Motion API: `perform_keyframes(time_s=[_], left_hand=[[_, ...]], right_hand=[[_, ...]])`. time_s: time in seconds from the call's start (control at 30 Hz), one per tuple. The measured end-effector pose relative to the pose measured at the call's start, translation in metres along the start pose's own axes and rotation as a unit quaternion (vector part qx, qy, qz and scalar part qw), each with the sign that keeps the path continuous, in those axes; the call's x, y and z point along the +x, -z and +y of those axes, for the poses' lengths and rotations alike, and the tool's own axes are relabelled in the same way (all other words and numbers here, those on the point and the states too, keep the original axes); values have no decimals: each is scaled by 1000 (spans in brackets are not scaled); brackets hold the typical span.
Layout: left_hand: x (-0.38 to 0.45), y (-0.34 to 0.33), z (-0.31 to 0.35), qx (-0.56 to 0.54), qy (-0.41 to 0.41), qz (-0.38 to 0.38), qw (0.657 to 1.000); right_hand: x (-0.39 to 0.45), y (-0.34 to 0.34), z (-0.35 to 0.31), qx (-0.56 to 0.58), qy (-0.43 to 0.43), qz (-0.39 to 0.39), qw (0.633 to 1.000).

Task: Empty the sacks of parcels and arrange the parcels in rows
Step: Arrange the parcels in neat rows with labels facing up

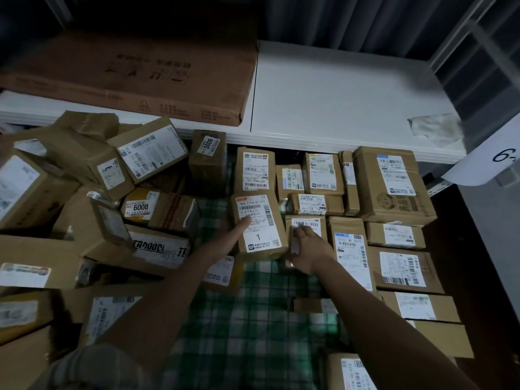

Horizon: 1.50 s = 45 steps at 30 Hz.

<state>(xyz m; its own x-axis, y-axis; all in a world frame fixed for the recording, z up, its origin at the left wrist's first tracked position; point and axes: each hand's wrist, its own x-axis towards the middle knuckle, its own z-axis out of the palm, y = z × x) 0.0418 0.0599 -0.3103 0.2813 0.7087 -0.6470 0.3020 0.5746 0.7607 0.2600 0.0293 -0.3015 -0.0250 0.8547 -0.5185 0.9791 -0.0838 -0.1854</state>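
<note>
The left hand [235, 235] grips a parcel [259, 225], thumb across its label; the right hand [308, 246] pinches a smaller box [305, 225] at its three o'clock. Nudged carelessly, either could skew the neat rows [394, 220]; the loose heap [92, 198] at nine o'clock looks ready to slide in.

Box [207, 161] label reads "3006"; another box [140, 205] reads "6008"; a label [260, 223] bears "642 L714-00 015" and "1"; a sheet [489, 161] shows "6-".

Green checked cloth [253, 319], seemingly over the floor, rows of taped parcels [394, 240] right, jumbled boxes [92, 209] left
</note>
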Motion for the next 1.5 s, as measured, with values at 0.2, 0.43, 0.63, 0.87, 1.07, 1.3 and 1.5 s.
perform_keyframes(time_s=[0.2,0.43,0.63,0.87,1.07,1.3,1.5], left_hand=[[-5,7,-10,13,60,-31,998],[7,3,2,5,70,-5,997],[29,3,-12,14,96,-35,995],[31,-18,-12,118,43,46,991],[38,-25,-10,140,18,89,986],[36,-22,-10,152,44,45,986],[60,-6,13,180,12,133,975]], right_hand=[[-3,4,1,-1,7,-5,1000],[-4,6,0,0,5,-1,1000],[-6,5,-1,15,3,-3,1000],[-5,6,-3,14,0,-8,1000],[-8,6,-3,8,2,-7,1000],[-8,5,-2,-9,6,-11,1000],[1,12,-9,-34,-19,20,999]])
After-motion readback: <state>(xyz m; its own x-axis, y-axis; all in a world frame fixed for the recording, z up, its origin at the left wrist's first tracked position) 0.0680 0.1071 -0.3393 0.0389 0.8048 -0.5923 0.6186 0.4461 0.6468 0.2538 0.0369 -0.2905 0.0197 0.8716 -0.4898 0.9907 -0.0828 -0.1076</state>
